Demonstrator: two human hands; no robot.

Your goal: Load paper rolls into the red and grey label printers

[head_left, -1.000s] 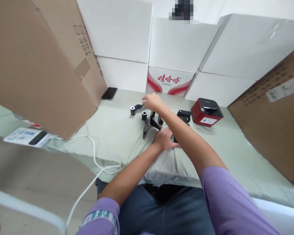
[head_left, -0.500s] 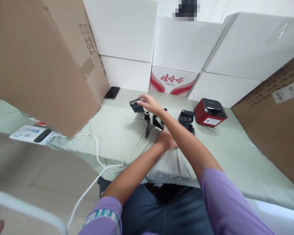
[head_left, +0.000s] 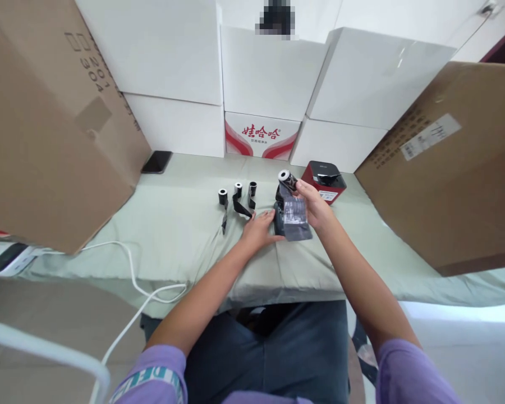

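Note:
My right hand [head_left: 313, 205] is closed around a roll of dark paper [head_left: 287, 179]. A loose grey-black strip [head_left: 297, 219] with pale printing hangs from this roll. Behind the strip, partly hidden, sits a small dark device [head_left: 278, 219] that looks like a label printer. Spread on the cloth, my left hand [head_left: 258, 230] has its fingers and thumb at the device's left side, touching or nearly so. Beyond it stand three more small rolls: a left one [head_left: 223, 196], a middle one [head_left: 238, 189] and a right one [head_left: 253, 188], each with a black strip trailing.
A red and black box [head_left: 326, 177] is just behind my right hand. At the back left lies a phone [head_left: 156, 162]. Large cardboard boxes stand left [head_left: 59, 123] and right [head_left: 450, 185]; white boxes [head_left: 261, 73] line the back. A white cable [head_left: 130, 269] crosses the front left edge.
My right hand has brought the roll from the far left over to the device, its strip now hanging down. My left hand stays low by the device. The camera view has swung right.

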